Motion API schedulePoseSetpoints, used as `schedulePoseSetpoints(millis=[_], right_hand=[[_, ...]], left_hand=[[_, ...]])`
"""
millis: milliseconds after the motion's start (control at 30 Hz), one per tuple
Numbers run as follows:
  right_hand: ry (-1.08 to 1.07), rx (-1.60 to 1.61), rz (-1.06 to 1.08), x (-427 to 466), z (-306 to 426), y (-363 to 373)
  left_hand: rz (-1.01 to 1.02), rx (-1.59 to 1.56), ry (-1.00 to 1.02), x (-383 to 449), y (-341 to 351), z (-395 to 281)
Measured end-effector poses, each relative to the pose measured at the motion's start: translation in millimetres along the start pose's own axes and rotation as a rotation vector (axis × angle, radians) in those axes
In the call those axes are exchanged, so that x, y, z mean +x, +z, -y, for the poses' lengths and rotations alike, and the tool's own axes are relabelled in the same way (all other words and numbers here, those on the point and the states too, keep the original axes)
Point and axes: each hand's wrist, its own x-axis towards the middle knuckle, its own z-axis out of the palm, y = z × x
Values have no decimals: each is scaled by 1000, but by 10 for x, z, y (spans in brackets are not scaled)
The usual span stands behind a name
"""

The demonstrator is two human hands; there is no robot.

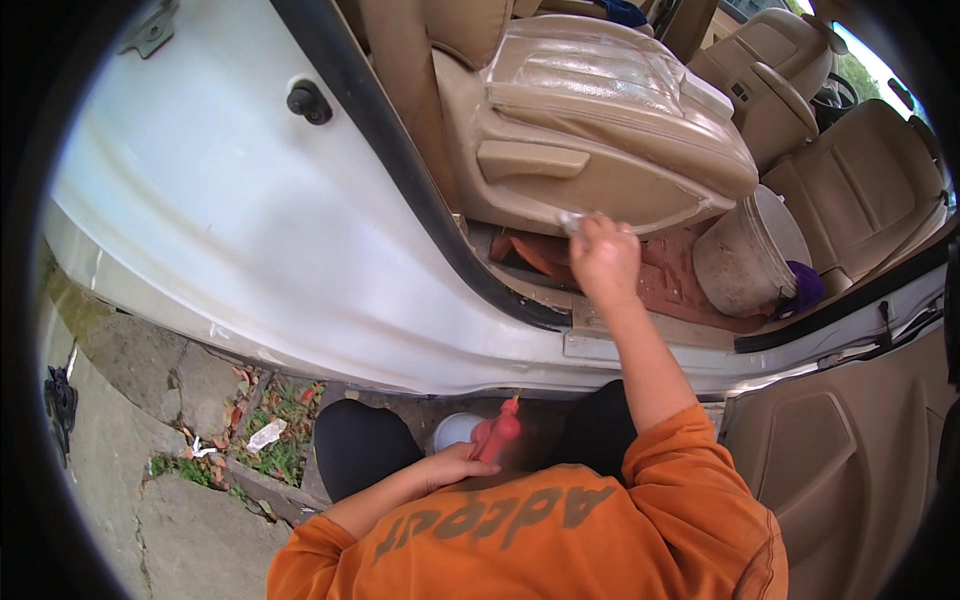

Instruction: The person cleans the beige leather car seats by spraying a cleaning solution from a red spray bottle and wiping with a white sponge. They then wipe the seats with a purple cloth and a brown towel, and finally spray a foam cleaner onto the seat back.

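Observation:
My right hand (604, 259) reaches through the open car doorway with a small white item (570, 222) in its fingers, perhaps a cloth or brush. That item is at the lower edge of the seat's beige plastic side trim (600, 191). White, glossy wet-looking residue covers the beige leather seat cushion (585, 71) above it. Close to my body, my left hand (450, 466) grips a red squeeze or spray bottle (496, 431) with a yellowish tip. My left fingers are partly hidden behind the bottle. A white round container (456, 429) shows behind it between my knees.
A dirty white bucket (746, 251) with a purple cloth (806, 289) on its rim stands on the reddish car floor (667, 262). The door sill (652, 330) and black door seal (450, 232) lie before me. An open door panel (810, 450) is at right.

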Motion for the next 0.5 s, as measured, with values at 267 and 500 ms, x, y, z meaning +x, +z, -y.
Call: schedulePoseSetpoints(millis=[267,500], right_hand=[[208,274,59,-266,214,155],[-298,189,-59,265,742,332]], left_hand=[[15,22,56,-14,3,-20],[-54,37,29,-42,24,-70]])
